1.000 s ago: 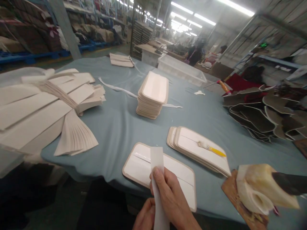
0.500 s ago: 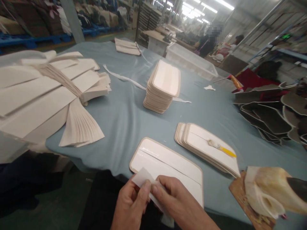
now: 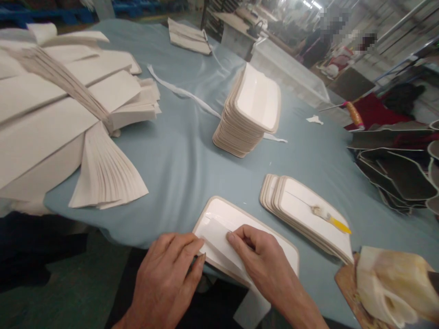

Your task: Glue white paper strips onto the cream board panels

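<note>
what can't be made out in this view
Head view:
White rectangular panel with beige rim: partly hidden by right hand and thin white flat strip.
Bundle of cream flat pieces: cut off by left edge.
Dark grey curved sheets: cut off by right edge.
Dark-clothed distant person: blurred.

Cool, even light fell across a blue-green tablecloth (image 3: 181, 169), with ceiling tubes (image 3: 312, 4) glowing at the upper right.
Soft sheen and gentle shadows marked the cloth's folds, while a small glare spot showed on the glossy white panel (image 3: 224, 214). The floor (image 3: 75, 288) at lower left sank into near-darkness. The far workshop looked hazy and soft, and pixelated blocks (image 3: 332, 23) masked patches at upper right. Wide-angle distortion tilted and stretched shapes toward the edges.
</note>
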Action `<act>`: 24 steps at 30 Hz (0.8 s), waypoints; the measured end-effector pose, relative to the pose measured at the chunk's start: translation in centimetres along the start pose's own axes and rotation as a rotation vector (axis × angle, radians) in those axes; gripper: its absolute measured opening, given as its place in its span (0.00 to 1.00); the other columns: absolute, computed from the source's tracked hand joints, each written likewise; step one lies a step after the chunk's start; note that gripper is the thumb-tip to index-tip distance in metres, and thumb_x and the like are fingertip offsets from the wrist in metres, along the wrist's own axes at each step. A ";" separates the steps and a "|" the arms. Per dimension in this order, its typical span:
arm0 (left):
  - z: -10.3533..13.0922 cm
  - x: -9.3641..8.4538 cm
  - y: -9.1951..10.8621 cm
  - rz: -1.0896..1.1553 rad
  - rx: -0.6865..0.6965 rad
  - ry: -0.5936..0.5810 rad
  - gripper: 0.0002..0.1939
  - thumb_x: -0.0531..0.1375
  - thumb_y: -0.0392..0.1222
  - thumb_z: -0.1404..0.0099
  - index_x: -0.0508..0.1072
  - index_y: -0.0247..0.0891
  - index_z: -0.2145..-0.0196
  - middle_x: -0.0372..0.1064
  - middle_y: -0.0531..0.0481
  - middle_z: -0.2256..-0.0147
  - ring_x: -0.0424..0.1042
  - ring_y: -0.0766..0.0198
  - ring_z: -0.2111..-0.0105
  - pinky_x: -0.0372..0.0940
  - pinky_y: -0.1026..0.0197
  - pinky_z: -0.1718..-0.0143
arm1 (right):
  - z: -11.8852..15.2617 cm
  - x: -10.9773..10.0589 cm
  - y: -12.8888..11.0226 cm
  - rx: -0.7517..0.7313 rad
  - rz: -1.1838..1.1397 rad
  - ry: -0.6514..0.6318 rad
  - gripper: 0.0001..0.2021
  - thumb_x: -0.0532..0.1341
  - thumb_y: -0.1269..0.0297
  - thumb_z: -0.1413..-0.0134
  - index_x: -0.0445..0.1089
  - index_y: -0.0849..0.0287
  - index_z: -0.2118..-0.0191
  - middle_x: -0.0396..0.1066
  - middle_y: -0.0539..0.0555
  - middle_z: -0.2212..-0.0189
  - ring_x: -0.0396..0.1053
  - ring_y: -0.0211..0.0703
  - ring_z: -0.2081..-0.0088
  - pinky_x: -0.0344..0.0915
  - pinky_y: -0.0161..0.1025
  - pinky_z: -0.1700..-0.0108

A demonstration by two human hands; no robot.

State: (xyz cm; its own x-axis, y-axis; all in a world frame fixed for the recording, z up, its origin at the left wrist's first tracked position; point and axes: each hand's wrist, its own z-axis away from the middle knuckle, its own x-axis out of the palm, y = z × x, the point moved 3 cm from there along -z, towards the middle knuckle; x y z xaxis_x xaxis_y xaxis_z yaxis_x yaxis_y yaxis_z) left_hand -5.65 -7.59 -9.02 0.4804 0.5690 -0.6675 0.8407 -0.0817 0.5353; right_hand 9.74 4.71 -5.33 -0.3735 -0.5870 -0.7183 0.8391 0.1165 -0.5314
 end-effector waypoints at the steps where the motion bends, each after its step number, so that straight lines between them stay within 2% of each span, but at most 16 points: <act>1: -0.1 0.2 -0.3 -0.045 0.025 -0.022 0.09 0.55 0.37 0.26 0.76 0.39 0.56 0.79 0.49 0.60 0.74 0.59 0.61 0.66 0.55 0.54 | -0.3 -0.2 -0.2 0.001 0.023 -0.004 0.22 0.54 0.45 0.35 0.66 0.55 0.74 0.66 0.49 0.77 0.61 0.42 0.71 0.51 0.39 0.67; 7: 0.1 1.0 -0.8 -0.142 0.066 -0.107 0.09 0.56 0.37 0.28 0.78 0.40 0.58 0.79 0.48 0.58 0.73 0.57 0.60 0.65 0.52 0.57 | -1.8 -0.4 -1.4 0.010 0.129 -0.024 0.21 0.54 0.46 0.36 0.66 0.54 0.76 0.66 0.49 0.78 0.60 0.41 0.73 0.50 0.38 0.68; 14: -0.2 0.9 -0.8 -0.102 0.008 -0.089 0.09 0.56 0.36 0.27 0.77 0.38 0.58 0.79 0.49 0.59 0.70 0.57 0.60 0.62 0.53 0.56 | -2.6 -0.2 -1.7 0.010 0.220 -0.029 0.20 0.56 0.50 0.35 0.70 0.55 0.75 0.70 0.49 0.77 0.63 0.40 0.74 0.51 0.38 0.69; 24: -0.4 0.6 -1.0 -0.111 0.032 -0.113 0.09 0.56 0.36 0.26 0.77 0.37 0.57 0.78 0.47 0.58 0.69 0.56 0.58 0.62 0.53 0.54 | -3.2 -0.1 -2.3 0.002 0.289 -0.034 0.20 0.57 0.53 0.33 0.70 0.55 0.75 0.71 0.49 0.77 0.63 0.40 0.74 0.51 0.39 0.68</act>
State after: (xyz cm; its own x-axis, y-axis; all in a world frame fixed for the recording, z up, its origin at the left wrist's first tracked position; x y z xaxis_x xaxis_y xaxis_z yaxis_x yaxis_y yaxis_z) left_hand -6.33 -6.85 -9.75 0.4079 0.4805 -0.7764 0.8967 -0.0509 0.4397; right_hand 6.63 7.06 -5.44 -0.1057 -0.5560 -0.8244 0.9097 0.2807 -0.3059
